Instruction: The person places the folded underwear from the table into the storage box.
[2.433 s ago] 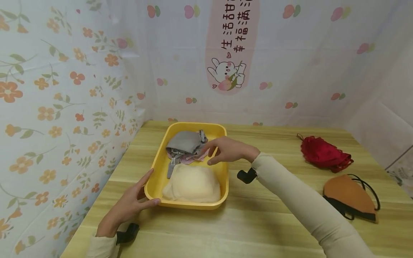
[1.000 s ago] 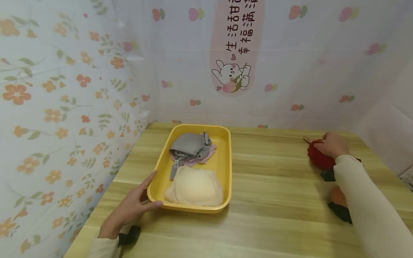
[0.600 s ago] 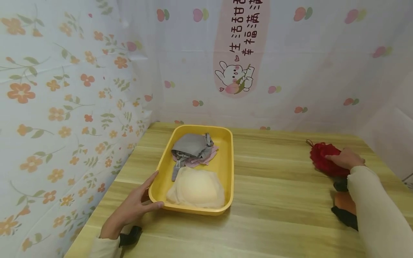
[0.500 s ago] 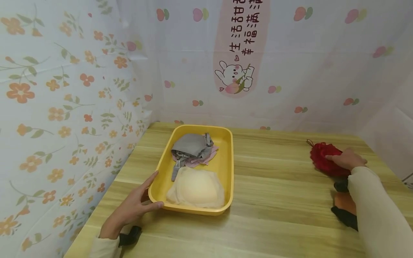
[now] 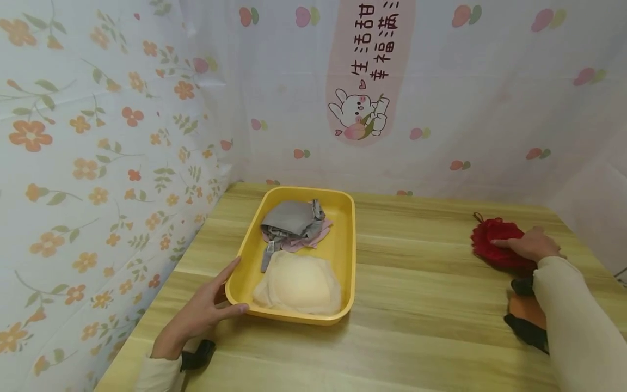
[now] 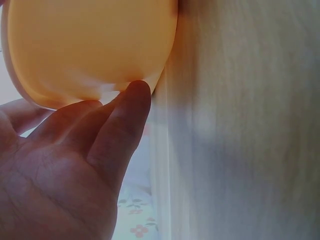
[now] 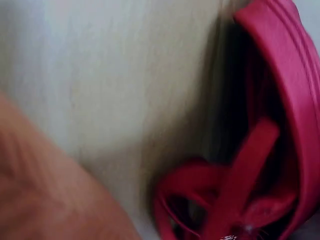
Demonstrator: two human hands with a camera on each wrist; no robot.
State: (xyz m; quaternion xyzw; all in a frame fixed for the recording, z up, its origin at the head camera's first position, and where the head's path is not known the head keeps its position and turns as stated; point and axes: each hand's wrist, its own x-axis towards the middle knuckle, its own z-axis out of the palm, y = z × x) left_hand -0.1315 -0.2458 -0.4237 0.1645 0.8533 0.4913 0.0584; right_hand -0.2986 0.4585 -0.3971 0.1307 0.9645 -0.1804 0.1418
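My left hand [image 5: 198, 313] holds the near left corner of a yellow plastic tray [image 5: 350, 261], thumb along the front rim and fingers against the side wall. In the left wrist view the fingertips [image 6: 137, 90] press the tray's outer wall. Inside lie a cream padded bra [image 5: 299, 283] and a folded grey garment [image 5: 289, 218] over a pink cloth [image 5: 320, 234]. At the far right my right hand [image 5: 534, 244] grips a folded red bra [image 5: 492, 237], thumb on top, other fingers mostly hidden. The right wrist view shows its satin band [image 7: 295, 75] and straps, blurred.
An orange bra with black trim [image 5: 526, 310] lies near the right forearm, which partly covers it. The wooden table [image 5: 421, 305] is bounded by a floral curtain [image 5: 98, 179] on the left and a printed cloth [image 5: 274, 81] behind.
My right hand has left the space over the tray, reached right and taken hold of the red bra, which has shifted slightly. The left hand keeps its place at the tray's corner.
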